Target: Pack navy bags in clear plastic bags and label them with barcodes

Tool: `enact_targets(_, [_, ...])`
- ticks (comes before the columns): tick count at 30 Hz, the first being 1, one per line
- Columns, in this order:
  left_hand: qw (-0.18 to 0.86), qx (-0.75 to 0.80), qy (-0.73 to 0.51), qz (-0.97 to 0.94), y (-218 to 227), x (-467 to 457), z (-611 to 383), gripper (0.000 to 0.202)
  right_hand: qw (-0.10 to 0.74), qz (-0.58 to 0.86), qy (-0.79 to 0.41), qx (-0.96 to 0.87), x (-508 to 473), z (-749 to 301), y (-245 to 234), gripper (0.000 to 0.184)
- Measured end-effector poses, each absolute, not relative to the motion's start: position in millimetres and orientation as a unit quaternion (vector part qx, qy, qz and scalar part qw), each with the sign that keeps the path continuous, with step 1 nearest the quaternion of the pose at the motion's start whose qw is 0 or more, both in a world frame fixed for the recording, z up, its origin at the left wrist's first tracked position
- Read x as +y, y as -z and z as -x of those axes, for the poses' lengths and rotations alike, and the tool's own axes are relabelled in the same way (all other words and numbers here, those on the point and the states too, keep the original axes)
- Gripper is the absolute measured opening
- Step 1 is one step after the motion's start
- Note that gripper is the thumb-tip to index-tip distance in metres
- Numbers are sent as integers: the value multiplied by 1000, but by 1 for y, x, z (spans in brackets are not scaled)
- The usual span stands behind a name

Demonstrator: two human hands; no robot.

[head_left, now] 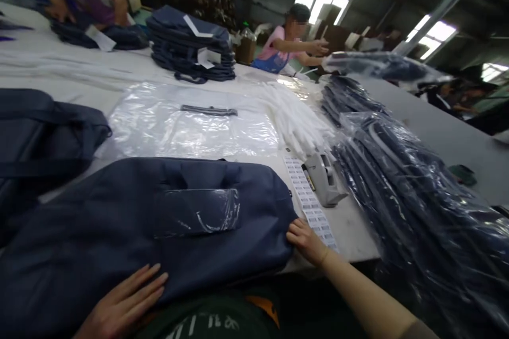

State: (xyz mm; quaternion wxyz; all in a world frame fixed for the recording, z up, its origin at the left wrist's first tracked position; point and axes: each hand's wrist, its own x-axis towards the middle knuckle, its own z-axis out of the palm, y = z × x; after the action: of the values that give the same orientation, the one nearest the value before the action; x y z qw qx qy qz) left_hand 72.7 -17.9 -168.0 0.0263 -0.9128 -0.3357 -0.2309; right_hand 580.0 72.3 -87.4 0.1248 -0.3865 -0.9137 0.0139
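A long navy-blue bag [199, 254] lies flat across the table edge before me, with a clear plastic pocket [199, 213] on its upper face. My left hand [127, 302] rests on the bag's near side, fingers stretched out flat. At the bag's right end, my right hand [304, 238] has its fingers curled round the edge and grips it. Just beyond the bag lie clear plastic sleeves [159, 122] with a short dark strap [209, 110] on top. A strip of printed labels [308, 196] runs close by my right hand.
A grey tape dispenser [325, 180] stands beside the labels. Plastic-wrapped dark bags [413, 196] are piled at right; more navy bags lie at left [43, 137] and stacked behind [191, 42]. Two co-workers stand across the table, one [284, 42] handling a wrapped bag [382, 66].
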Motion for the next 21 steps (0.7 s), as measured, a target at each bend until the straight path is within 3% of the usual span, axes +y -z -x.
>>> enact_targets(2, [30, -326, 221, 919, 162, -17, -76, 46, 88, 369, -33, -925, 70, -565, 48, 21])
enact_targets(6, [44, -327, 222, 918, 149, -16, -84, 36, 43, 305, -121, -944, 75, -503, 1, 45])
enact_targets(10, [22, -331, 161, 929, 121, -17, -95, 31, -43, 228, -210, -950, 81, -454, 43, 50])
enact_targets(16, [-155, -366, -4, 917, 51, 4, -80, 39, -85, 188, -236, -950, 80, -467, 85, 49])
enact_targets(21, [-140, -363, -14, 921, 72, 10, -44, 53, -80, 167, -228, -956, 72, -474, 86, 55])
